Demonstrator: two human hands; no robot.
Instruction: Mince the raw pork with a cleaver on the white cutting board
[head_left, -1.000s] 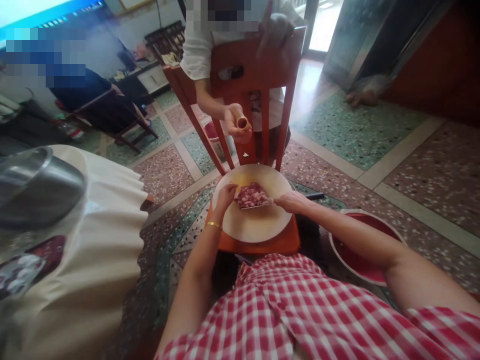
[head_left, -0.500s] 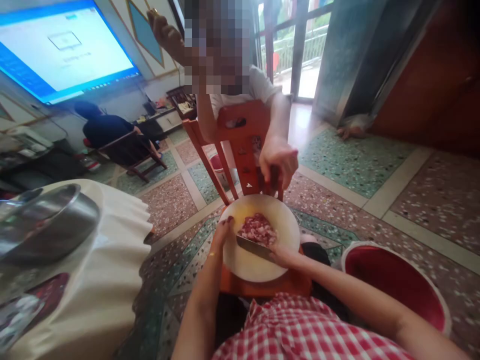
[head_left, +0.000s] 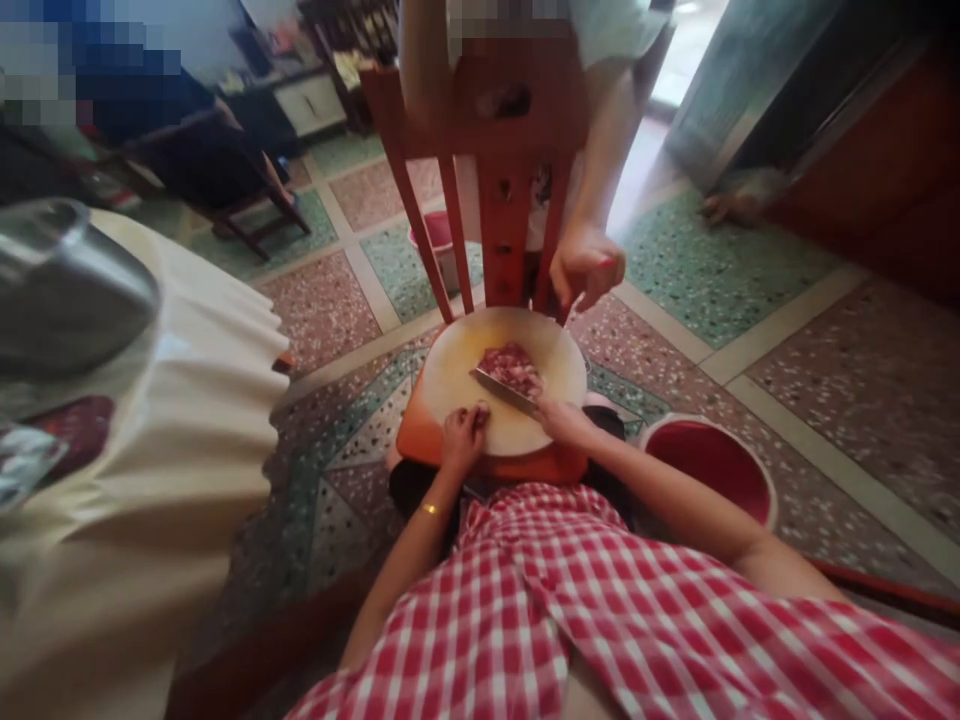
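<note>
A round cutting board (head_left: 454,345) lies on the seat of a wooden chair (head_left: 415,430) in front of me. Chopped raw meat (head_left: 510,365) is heaped in the middle of the board. My right hand (head_left: 561,420) grips a cleaver (head_left: 506,390) by its handle, which the fingers hide. The blade lies along the near side of the meat, edge-on to my view. At the near left rim of the board rests my left hand (head_left: 465,437), fingers curled together. Whatever might be in those fingers is too small to tell.
Across the chair back, another person's hand (head_left: 589,265) hangs near the board's far right. A red-lined bucket (head_left: 705,470) stands on the floor to my right. On my left, a cloth-covered table (head_left: 202,380) carries a large metal pot (head_left: 82,290).
My view has tipped downward. My left hand has moved from the board's left side beside the meat to its near left rim, curling its fingers. The cleaver stays beside the meat.
</note>
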